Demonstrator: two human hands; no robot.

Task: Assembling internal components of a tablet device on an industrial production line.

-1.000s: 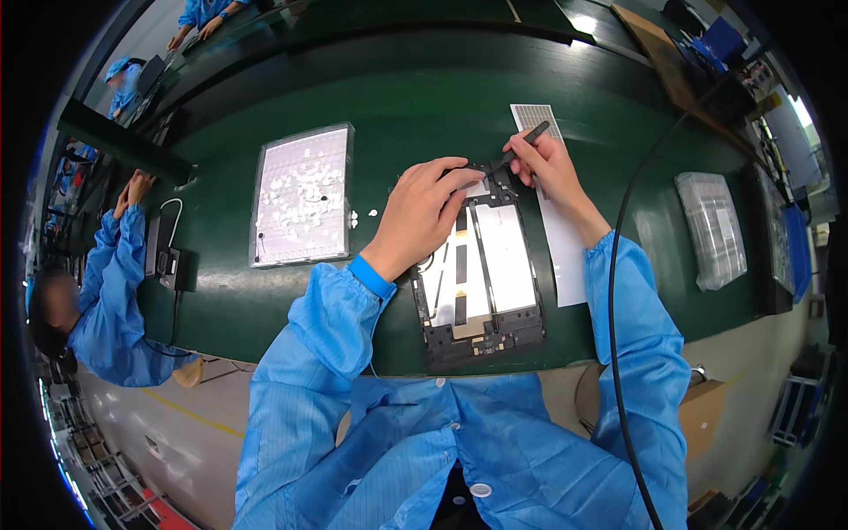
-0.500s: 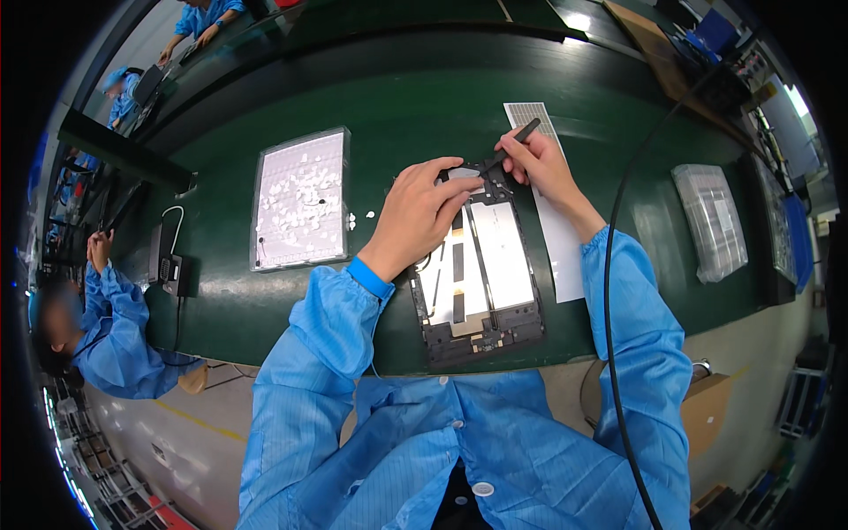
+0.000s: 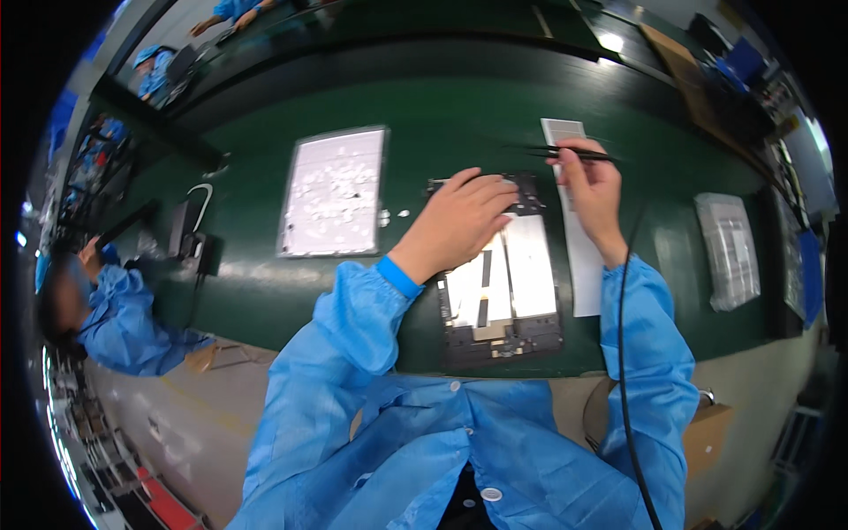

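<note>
Two hands over one opened flat device [image 3: 501, 291], which lies on the green bench top [image 3: 265, 291] just in front of my operator's chest. From my remote seat it reads as a tablet-like unit with its back off: a dark rectangular frame, two pale silvery panels side by side in the middle with a thin dark strip between them, and darker, busier bands along the near and far short edges. Its long side runs away from the body, and the far end is partly hidden. The left hand [image 3: 459, 221] lies palm down on that far end, fingers stretched out nearly flat and pressed on the frame, gripping nothing that I can see. The right hand [image 3: 592, 185] sits just past the device's far right corner, fingers pinched shut around black tweezers [image 3: 565, 154], whose slim tips point left above the bench. Under that hand a long white paper strip [image 3: 579, 256] runs alongside the device's right edge, touching or nearly so; I cannot tell which. Left of the device, well apart, lies a pale tray [image 3: 334, 192] dotted with small white bits. A clear bagged item [image 3: 729, 250] lies far right. Both sleeves are blue.
</note>
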